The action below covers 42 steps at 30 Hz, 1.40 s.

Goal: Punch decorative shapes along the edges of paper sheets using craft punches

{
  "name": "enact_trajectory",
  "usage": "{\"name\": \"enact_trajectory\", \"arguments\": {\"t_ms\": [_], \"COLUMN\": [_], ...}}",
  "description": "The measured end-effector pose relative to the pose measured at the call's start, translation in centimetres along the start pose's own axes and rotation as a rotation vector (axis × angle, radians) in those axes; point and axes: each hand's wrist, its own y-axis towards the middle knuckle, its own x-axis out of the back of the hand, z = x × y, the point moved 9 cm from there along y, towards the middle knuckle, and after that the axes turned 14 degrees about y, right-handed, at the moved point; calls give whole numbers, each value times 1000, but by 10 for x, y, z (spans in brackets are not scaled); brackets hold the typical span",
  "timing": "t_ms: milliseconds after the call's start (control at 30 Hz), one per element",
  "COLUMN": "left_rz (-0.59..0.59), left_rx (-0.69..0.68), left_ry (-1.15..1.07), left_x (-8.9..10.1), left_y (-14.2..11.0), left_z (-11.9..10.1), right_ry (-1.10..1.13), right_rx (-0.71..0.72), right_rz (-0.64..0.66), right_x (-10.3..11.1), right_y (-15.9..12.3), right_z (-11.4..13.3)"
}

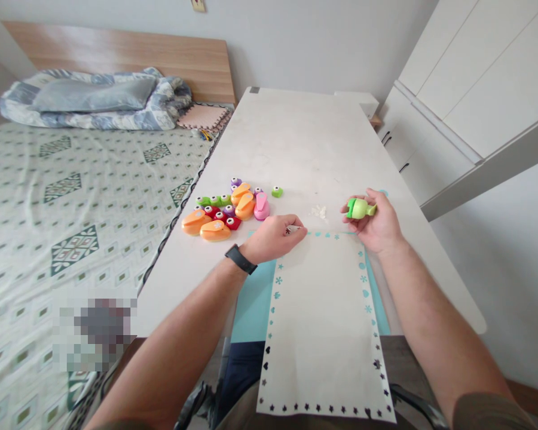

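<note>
In my right hand (382,226) lies a green paper punch (361,209), tilted on its side with the fingers curled around it. My left hand (275,235) pinches the far left corner of a long white paper (323,322). Small punched holes shaped like stars, hearts and flowers run along the paper's edges. Its near end hangs past the table edge over my lap. Under the paper lies a light blue sheet (252,301), showing on both sides. Small white paper cut-outs (319,211) are heaped just beyond the paper's far edge.
Several orange punches (215,230) stand left of my left hand, among small red, purple and green ones. A pink punch (261,206) and a lone green punch (277,192) are nearest the middle. The white table (305,131) stands between a bed (72,197) and white cabinets (430,131).
</note>
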Motion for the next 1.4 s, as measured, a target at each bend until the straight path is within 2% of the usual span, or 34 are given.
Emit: {"name": "enact_trajectory", "arguments": {"t_ms": [267, 500, 567, 700, 800, 900, 1000, 1167, 1400], "left_rz": [6, 8, 13, 49, 111, 175, 211, 241, 184], "left_rx": [3, 8, 12, -6, -87, -199, -260, -244, -225], "left_ry": [31, 18, 16, -3, -6, -10, -31, -25, -41], "left_x": [-1, -2, -2, -4, -8, -11, -14, -19, -14], "left_y": [1, 0, 0, -1, -4, -8, -10, -10, -8], "left_z": [1, 2, 3, 1, -8, -19, -24, -20, -20], "right_ry": [88, 67, 46, -18, -48, -67, -100, -207, -262], "right_rx": [-90, -128, -88, 54, 104, 116, 91, 20, -118], "right_rz": [69, 116, 86, -72, -141, -153, -109, -11, 88], "right_x": [-6, -11, -7, 10, 18, 19, 15, 7, -4], "right_y": [-2, -7, -5, 1, 2, 0, -1, -3, -7], "right_z": [-2, 0, 3, 12, 17, 19, 16, 3, -21]}}
